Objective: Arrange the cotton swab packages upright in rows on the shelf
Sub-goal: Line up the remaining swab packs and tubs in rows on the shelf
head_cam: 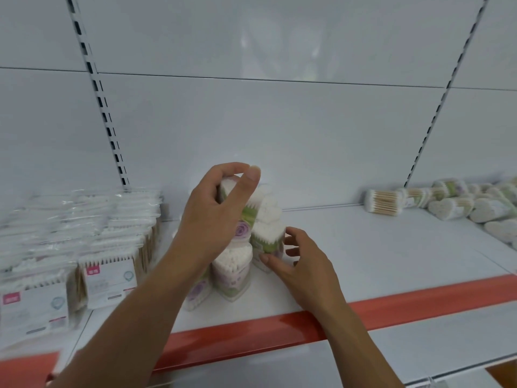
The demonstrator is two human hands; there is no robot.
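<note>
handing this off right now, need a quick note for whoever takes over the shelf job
Left hand: grips a raised package above the back of the cluster.
Right hand: thumb and fingers curl round the front right package, which stands on the shelf.
Done: a few heart-shaped packages stand upright in a tight cluster at mid shelf.
Left: set the raised one down in line, then stand up the loose pile lying on its sides at the far right.
To the cluster's left, bagged swabs stand in rows.
</note>
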